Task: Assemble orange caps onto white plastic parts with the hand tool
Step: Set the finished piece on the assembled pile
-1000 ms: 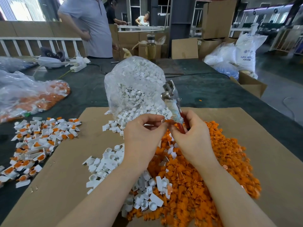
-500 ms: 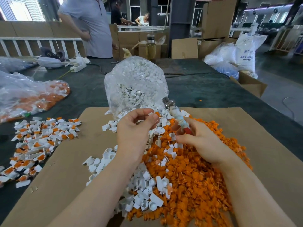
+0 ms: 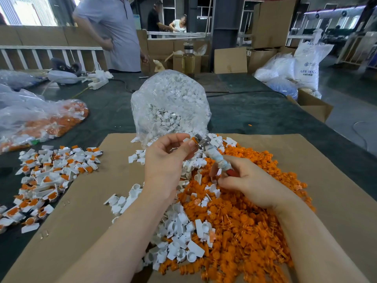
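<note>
Over cardboard sheet (image 3: pixel 306 160): left hand (image 3: pixel 167 160) pinches one white part (image 3: pixel 186 140) with orange cap (image 3: pixel 193 139) at tool tip; right hand (image 3: pixel 251 182) grips one hand tool (image 3: pixel 214 154). Two loose heaps below, one finished pile (image 3: pixel 47 180) left on bench (image 3: pixel 255 115).

A single head-worn wide-angle view looks forward and down, close over the cardboard sheet (image 3: pixel 306 180), with the workshop beyond.

Caps (image 3: pixel 240 219): orange. Parts (image 3: pixel 179 248): white. My tool (image 3: pixel 214 155): silver head, pale wrap, red handle. Counter (image 3: pixel 255 115): dark green. Cardboard (image 3: pixel 81 211): brown.
</note>
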Demonstrator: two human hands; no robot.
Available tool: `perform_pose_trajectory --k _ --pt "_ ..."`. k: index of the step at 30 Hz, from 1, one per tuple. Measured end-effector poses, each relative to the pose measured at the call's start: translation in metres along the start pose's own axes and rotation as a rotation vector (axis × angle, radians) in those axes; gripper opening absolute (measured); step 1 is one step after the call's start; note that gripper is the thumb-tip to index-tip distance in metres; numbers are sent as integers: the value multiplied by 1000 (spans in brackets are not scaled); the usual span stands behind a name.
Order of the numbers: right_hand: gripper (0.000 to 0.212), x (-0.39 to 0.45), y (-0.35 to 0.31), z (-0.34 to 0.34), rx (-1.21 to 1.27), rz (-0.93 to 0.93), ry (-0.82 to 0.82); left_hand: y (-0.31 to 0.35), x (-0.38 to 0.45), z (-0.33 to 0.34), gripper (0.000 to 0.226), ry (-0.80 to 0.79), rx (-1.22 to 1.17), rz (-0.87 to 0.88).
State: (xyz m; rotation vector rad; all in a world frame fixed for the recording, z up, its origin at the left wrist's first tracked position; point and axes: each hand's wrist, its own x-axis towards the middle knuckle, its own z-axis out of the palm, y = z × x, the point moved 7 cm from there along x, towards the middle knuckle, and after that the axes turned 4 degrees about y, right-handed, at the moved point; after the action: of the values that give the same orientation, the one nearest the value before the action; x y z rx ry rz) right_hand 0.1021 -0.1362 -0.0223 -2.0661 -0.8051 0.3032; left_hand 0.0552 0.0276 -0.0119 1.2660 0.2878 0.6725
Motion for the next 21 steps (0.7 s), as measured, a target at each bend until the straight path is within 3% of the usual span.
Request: perform_pose_trajectory --k 5,10,15,18,21 --pt "15 2 1 2 -25 -35 8 -4 0 0 15 6 -36 -40" --pt "30 3 2 2 -86 -59 36 -5 2 0 14 9 -55 -59" --pt "20 7 4 4 -180 -72 94 -15 4 -6 12 32 -117 -197" --pt "3 10 11 -2 -288 -22 199 -20 11 -26 16 193 -294 -377" --pt "13 10 18 -12 -366 55 315 -23 21 -64 16 461 -490 -507"
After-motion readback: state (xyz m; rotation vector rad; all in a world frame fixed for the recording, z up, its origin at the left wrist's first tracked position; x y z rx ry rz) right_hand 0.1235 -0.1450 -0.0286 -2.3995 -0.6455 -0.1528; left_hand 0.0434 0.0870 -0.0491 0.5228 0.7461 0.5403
